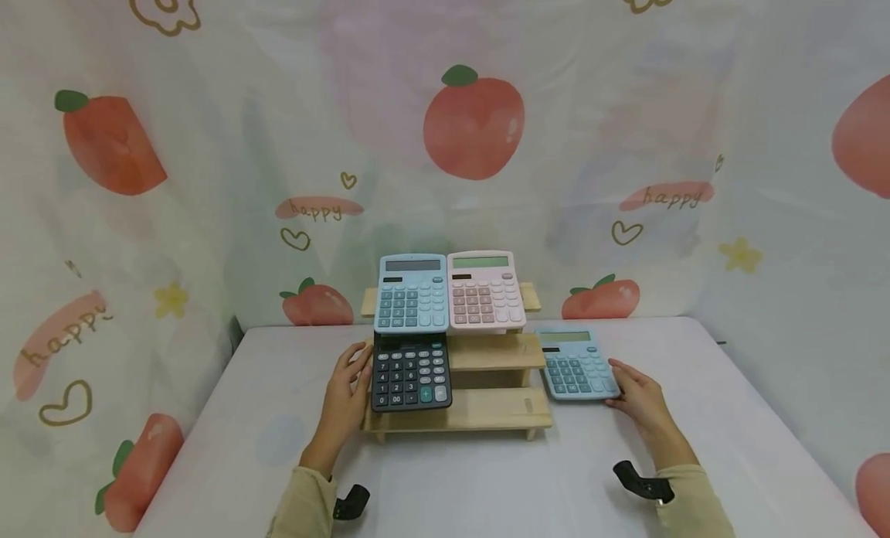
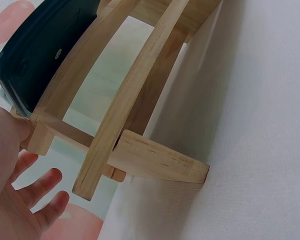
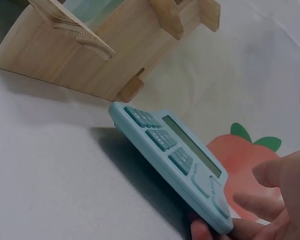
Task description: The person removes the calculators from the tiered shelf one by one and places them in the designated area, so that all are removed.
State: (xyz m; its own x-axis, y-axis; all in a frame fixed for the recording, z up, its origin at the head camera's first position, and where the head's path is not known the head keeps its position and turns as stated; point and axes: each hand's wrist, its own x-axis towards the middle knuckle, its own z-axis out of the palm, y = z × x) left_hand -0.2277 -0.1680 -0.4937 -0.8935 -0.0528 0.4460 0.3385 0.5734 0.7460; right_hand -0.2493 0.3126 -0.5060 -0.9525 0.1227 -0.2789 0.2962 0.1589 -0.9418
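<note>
A light blue calculator (image 1: 575, 364) stands beside the shelf's right end. My right hand (image 1: 640, 397) holds its right edge; in the right wrist view some fingers (image 3: 202, 231) reach beneath that edge, and others stand off its face. My left hand (image 1: 344, 395) rests at the rack's left end, beside a black calculator (image 1: 412, 374). Its lower fingers (image 2: 44, 184) are spread and hold nothing in the left wrist view. The black calculator leans on the wooden tiered rack (image 1: 487, 414). Another blue calculator (image 1: 412, 297) and a pink calculator (image 1: 484, 292) stand side by side on the top tier.
The rack stands on a white-covered table (image 1: 459, 484). Behind and at both sides hangs a pale curtain (image 1: 556, 82) printed with red fruit, hearts and words. Wooden legs (image 3: 162, 17) show at the rack's right end. A black wrist band part (image 1: 643, 482) is at each sleeve.
</note>
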